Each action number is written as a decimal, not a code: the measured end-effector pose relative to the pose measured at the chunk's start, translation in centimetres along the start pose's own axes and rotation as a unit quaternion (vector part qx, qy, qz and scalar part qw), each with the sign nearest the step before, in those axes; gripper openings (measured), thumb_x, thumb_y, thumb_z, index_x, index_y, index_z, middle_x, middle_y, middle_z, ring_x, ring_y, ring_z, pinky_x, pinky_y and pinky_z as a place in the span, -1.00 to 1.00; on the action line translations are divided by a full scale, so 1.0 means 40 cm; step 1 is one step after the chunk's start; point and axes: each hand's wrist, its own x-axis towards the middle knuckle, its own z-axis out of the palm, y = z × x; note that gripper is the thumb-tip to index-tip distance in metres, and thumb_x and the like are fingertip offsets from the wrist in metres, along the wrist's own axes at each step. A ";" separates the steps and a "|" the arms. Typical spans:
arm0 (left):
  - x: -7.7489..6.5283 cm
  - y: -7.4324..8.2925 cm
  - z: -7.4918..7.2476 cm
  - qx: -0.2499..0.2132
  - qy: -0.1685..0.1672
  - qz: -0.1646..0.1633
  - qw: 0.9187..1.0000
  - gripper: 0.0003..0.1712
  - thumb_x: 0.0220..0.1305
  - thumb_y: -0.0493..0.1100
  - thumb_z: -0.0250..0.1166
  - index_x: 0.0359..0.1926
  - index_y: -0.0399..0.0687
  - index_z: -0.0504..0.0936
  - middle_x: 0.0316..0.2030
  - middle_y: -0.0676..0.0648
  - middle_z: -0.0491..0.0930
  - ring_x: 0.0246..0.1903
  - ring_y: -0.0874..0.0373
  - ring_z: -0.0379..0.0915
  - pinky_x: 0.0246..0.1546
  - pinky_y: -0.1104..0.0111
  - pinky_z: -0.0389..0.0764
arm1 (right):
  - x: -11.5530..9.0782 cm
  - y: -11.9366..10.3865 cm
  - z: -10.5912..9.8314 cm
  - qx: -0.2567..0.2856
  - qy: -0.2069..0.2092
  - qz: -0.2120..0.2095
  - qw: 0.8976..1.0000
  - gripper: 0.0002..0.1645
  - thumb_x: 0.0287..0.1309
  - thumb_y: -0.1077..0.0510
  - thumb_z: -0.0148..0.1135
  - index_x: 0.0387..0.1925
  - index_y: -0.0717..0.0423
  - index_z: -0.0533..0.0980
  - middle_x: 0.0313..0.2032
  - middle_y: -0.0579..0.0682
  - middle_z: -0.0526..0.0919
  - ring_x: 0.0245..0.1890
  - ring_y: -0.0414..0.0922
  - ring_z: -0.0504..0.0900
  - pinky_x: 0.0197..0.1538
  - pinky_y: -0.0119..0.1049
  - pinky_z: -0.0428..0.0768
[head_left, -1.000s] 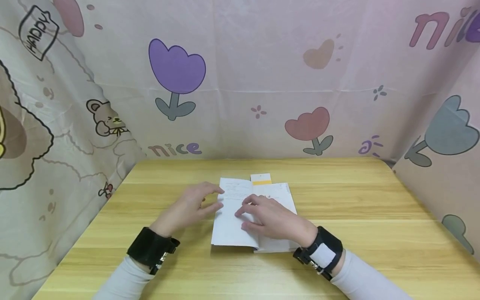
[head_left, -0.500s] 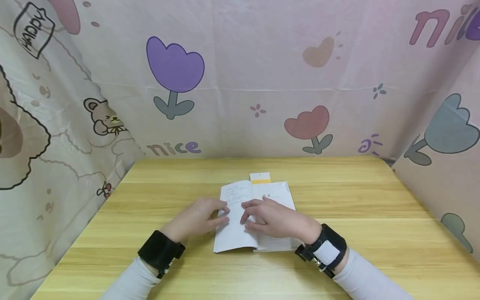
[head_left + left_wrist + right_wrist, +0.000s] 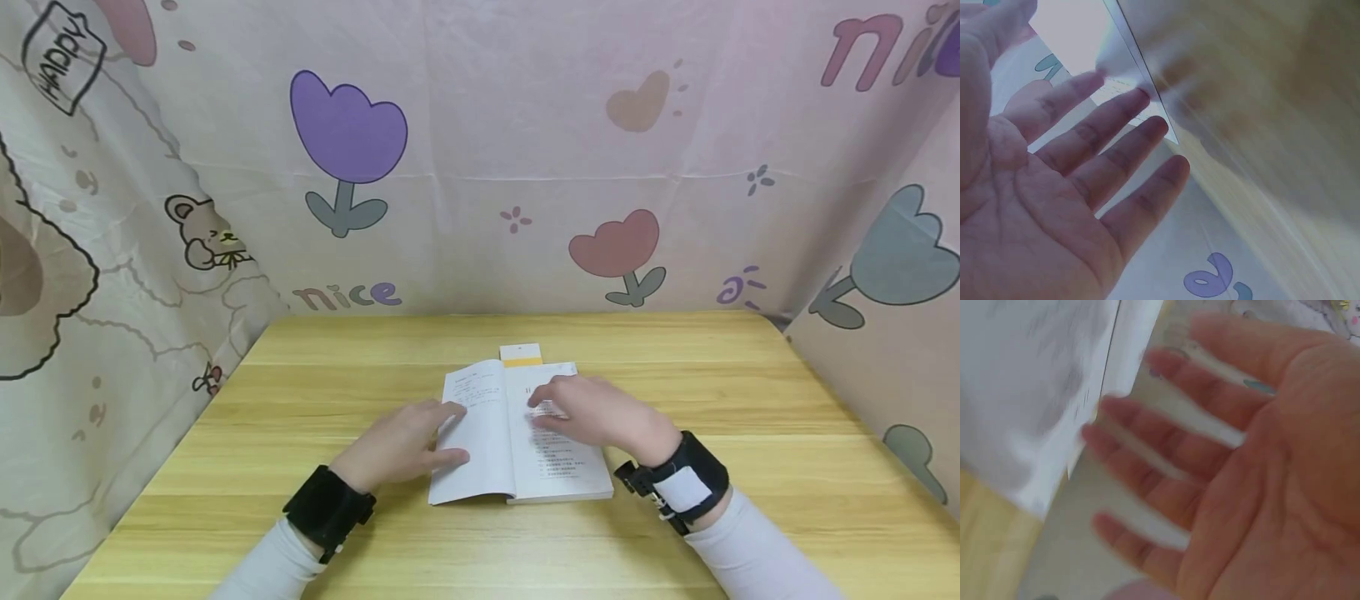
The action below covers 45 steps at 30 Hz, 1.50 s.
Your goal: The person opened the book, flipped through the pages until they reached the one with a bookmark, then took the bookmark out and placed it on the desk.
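Head: L hand (image 3: 405,442) at bk (image 3: 476,475) L edge, R hand (image 3: 603,412) over R pg (image 3: 558,471), fingers (image 3: 1150,200) spread; tbl (image 3: 690,358) both sides.

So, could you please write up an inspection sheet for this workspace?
Surface: wood-grain table.
Job's things: open book, its left side lifted along the near edge.
Clutter: white card with a yellow band at the book's far edge; whether it is loose cannot be told.
Left hand: at the book's left edge.
Right hand: over the book's right side, holding nothing.
Cables: nothing seen.
Surroundings: printed cloth behind the table and on both sides.
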 end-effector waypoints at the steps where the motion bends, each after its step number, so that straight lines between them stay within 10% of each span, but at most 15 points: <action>1: -0.002 0.002 0.000 0.003 -0.001 0.000 1.000 -0.23 0.13 0.33 0.26 0.26 0.01 0.49 0.00 -0.05 0.57 -0.14 0.16 0.47 -0.15 0.26 0.55 | -0.002 0.008 -0.003 -0.019 -0.006 0.024 1.000 -0.61 0.27 -0.05 0.19 0.04 0.02 0.61 -0.05 -0.05 0.63 -0.18 -0.19 0.55 -0.13 -0.26 0.53; 9: -0.012 0.014 0.002 0.050 -0.004 0.003 0.999 -0.26 0.20 0.33 0.20 0.31 0.09 0.48 0.06 -0.21 0.52 -0.02 -0.01 0.46 -0.04 0.13 0.52 | -0.011 0.054 -0.015 -0.042 -0.040 0.141 0.988 -0.73 0.24 -0.03 0.23 -0.43 0.08 0.55 -0.66 -0.09 0.41 -0.69 -0.20 0.37 -0.62 -0.37 0.27; 15: -0.016 0.021 0.004 0.071 -0.018 -0.007 0.997 -0.22 0.17 0.31 0.24 0.34 0.08 0.44 0.14 -0.29 0.45 0.09 -0.11 0.37 0.11 0.05 0.39 | -0.012 0.062 -0.014 -0.045 -0.047 0.161 0.985 -0.66 0.22 -0.09 0.24 -0.49 0.07 0.49 -0.72 -0.11 0.29 -0.74 -0.22 0.29 -0.65 -0.39 0.18; 45: -0.012 0.016 0.006 0.011 -0.045 -0.007 0.999 -0.22 0.23 0.26 0.22 0.39 0.02 0.37 0.31 -0.27 0.27 0.27 -0.14 0.19 0.17 -0.01 0.31 | -0.031 0.046 -0.042 0.011 -0.030 0.103 0.994 -0.74 0.21 0.09 0.28 -0.57 0.03 0.51 -0.72 -0.14 0.31 -0.73 -0.26 0.28 -0.66 -0.42 0.17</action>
